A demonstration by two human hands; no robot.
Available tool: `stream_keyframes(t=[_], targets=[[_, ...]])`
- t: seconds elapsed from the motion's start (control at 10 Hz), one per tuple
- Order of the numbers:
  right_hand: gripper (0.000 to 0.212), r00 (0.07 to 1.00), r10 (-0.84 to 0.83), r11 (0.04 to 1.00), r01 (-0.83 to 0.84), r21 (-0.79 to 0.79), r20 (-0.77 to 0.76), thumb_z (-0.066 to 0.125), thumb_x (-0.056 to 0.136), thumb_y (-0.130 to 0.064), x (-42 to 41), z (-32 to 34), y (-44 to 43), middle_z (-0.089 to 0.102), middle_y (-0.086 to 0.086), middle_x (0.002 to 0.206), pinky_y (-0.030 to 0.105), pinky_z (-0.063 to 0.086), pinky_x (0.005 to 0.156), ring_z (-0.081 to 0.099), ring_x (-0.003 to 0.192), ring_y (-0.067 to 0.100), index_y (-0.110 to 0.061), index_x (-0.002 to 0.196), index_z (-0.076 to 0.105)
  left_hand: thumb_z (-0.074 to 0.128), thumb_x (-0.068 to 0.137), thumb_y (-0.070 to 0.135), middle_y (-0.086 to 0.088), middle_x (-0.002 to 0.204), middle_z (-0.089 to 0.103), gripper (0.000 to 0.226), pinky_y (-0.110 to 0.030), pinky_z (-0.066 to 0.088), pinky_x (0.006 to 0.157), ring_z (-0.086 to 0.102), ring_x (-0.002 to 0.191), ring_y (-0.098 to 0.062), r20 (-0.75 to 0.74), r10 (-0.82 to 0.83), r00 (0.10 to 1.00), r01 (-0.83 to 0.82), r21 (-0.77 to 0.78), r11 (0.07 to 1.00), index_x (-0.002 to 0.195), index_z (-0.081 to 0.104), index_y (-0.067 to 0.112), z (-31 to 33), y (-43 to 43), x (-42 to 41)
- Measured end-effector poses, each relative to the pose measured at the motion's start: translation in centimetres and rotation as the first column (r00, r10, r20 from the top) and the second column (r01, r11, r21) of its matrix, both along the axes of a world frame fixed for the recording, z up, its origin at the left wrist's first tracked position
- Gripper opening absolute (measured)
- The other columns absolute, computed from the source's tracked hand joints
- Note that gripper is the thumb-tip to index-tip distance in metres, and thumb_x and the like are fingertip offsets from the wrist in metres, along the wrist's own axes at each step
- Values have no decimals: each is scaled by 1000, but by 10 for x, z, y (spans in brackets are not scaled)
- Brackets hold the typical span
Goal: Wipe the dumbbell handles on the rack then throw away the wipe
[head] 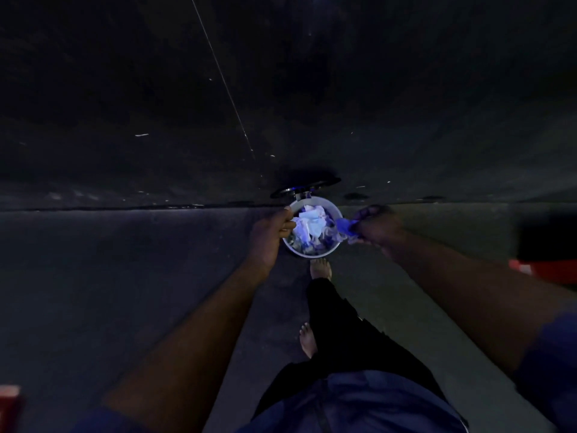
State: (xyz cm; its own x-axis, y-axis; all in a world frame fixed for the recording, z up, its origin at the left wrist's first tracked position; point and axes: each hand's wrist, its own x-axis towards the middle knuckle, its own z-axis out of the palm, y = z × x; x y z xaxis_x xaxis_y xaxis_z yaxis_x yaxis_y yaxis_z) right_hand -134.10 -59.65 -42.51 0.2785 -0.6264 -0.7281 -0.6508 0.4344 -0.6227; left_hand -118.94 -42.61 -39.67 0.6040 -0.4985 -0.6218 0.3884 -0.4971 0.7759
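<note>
A small round bin [315,254] stands on the dark floor against the wall, its lid [304,189] tipped open behind it. Crumpled white and bluish paper fills it. My left hand [271,232] grips the bin's left rim. My right hand [374,228] holds a crumpled bluish wipe [346,228] at the bin's right rim, just over its edge. No dumbbells or rack are in view.
The scene is very dark. A dark wall [281,89] rises right behind the bin. My bare feet [320,267] stand just in front of it. A red object [543,271] sits at the right edge and another red thing [9,404] at the bottom left.
</note>
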Motion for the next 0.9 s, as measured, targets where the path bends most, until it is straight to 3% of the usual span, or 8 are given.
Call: stream_keyframes(t=[0.1,0.2,0.3,0.5,0.6,0.8,0.9], targets=[[31,996,87,996,-87,6,-7,68,86,6,22,-30,-5,61,14,103,19,54,56,62,84,21,-21,82,55,50,108,27,-10,103,72,36,-5,44,55,66,67,2,-13,19,1000,-19,44,999,118,71,-1,-9,-2,5],[26,999,-12,1000,11,27,33,62,93,2,47,-41,-4,61,15,105,24,52,53,62,77,23,-16,111,55,47,109,24,-5,96,71,28,-6,46,57,66,75,-3,-15,31,999,-31,40,999,111,69,6,-12,-4,10],[42,1000,-4,1000,5,7,-9,61,95,-8,61,-41,-4,59,15,121,35,51,59,61,89,25,-21,133,47,46,110,27,-9,105,70,33,-5,45,56,63,83,-8,-29,20,999,-19,40,999,116,68,4,-8,-9,15],[35,996,-71,997,70,21,48,63,94,-6,52,-23,-10,61,14,102,30,50,57,55,66,16,-11,127,54,47,109,32,-12,111,72,40,-5,45,54,66,78,-3,-22,14,1000,-14,17,1000,121,69,0,6,-12,19],[25,992,-45,999,48,-17,116,62,94,-5,42,-8,-13,63,11,94,28,52,59,57,65,14,-13,117,58,49,108,33,-17,118,73,44,-6,45,55,65,79,-5,0,22,1000,-22,-13,1000,124,69,-3,14,-12,17],[19,981,-16,996,32,-78,193,72,89,-15,10,31,-7,72,9,116,29,54,63,65,89,14,-24,102,61,51,107,34,-22,120,72,40,-8,46,56,64,78,-6,44,-20,999,23,-91,996,118,69,0,42,-2,-2],[23,958,-49,993,76,-88,281,72,90,-14,-9,48,8,74,4,106,27,52,59,63,85,12,-23,108,60,52,107,34,-23,118,73,43,-9,46,57,66,82,-10,52,-45,998,51,-119,992,118,69,-4,50,6,-21]])
